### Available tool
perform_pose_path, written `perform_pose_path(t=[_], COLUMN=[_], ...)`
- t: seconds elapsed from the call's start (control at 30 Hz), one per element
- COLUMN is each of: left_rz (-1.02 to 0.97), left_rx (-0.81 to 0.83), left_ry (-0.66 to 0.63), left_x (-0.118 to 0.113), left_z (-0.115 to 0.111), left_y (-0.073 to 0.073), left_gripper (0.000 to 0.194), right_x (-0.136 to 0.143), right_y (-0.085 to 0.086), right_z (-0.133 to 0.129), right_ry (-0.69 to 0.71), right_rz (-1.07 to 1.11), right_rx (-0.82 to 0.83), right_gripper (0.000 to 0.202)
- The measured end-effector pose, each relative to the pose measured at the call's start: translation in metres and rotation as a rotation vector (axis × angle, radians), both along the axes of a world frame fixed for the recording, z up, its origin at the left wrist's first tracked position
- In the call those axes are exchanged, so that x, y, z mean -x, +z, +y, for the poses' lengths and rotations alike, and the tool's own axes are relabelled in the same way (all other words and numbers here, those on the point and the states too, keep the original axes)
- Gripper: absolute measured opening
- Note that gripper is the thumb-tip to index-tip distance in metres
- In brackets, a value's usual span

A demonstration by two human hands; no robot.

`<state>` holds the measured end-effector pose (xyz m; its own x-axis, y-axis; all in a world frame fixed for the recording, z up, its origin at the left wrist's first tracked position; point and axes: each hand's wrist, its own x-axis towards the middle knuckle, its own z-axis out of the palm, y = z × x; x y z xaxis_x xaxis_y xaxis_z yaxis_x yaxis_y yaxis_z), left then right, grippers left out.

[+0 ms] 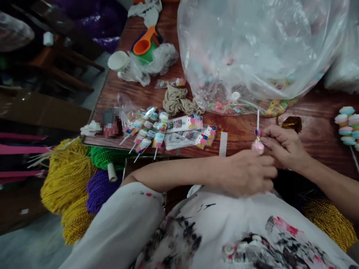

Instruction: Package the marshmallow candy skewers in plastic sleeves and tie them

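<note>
A candy stick (258,146) is held upside down over the table's front edge, its white stick pointing up and a pink piece showing below a coloured band. My right hand (284,145) pinches it at the band, where the stick meets the candy. Lower down, my left hand (246,174) is curled around the candy's lower part, which its fingers hide. Left of my hands, a short white strip (223,143) lies at the table edge. Farther left are printed clear wrappers (184,123) and several wrapped candy sticks (151,128).
A large clear plastic bag (257,50) of colourful pieces fills the back of the table (210,122). Unwrapped candy sticks (356,127) lie at right, near a gold twist-tie bundle (292,123). A crumpled cloth (178,100), orange scoop (144,45) and white cup (118,60) sit left. Yellow cord (66,176) hangs below.
</note>
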<state>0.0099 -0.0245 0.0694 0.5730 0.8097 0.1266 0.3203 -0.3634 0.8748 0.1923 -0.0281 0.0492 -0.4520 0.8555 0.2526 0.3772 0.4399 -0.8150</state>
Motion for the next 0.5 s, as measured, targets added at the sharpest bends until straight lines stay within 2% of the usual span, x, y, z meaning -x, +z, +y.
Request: perform_pose_path(t=[0.07,0.13,0.2,0.27,0.33,0.37,0.43,0.5], left_rz=[-0.098,-0.226,-0.345,-0.435,-0.501,-0.534,-0.582,-0.647], left_rx=[0.020,0.035,0.064,0.140,0.333,0.481,0.788,0.952], left_ry=[-0.100,-0.025,0.105,0.228,0.265,0.221,0.045,-0.056], left_x=[-0.003,0.001,0.006,0.007,0.006,0.005,0.006,0.011], left_z=[0.008,0.024,0.033,0.032,0.024,0.019,0.015,0.016], left_y=[-0.016,-0.024,-0.025,-0.028,-0.033,-0.036,-0.039,-0.038], left_gripper=[0.018,0.022,0.034,0.050,0.058,0.059,0.061,0.061], right_x=[0.007,0.013,0.016,0.015,0.014,0.014,0.016,0.019], right_y=[0.005,0.006,0.003,0.000,-0.004,-0.005,-0.011,-0.018], right_z=[-0.006,-0.012,-0.012,-0.006,0.002,0.005,0.007,0.005], right_ry=[-0.041,-0.005,-0.021,-0.144,-0.242,-0.239,-0.137,-0.005], right_rz=[0.147,0.240,0.282,0.290,0.264,0.230,0.144,0.023], right_rx=[0.243,0.379,0.379,0.271,0.093,-0.013,-0.280,-0.538], right_gripper=[0.023,0.028,0.030,0.027,0.018,0.014,0.010,0.010])
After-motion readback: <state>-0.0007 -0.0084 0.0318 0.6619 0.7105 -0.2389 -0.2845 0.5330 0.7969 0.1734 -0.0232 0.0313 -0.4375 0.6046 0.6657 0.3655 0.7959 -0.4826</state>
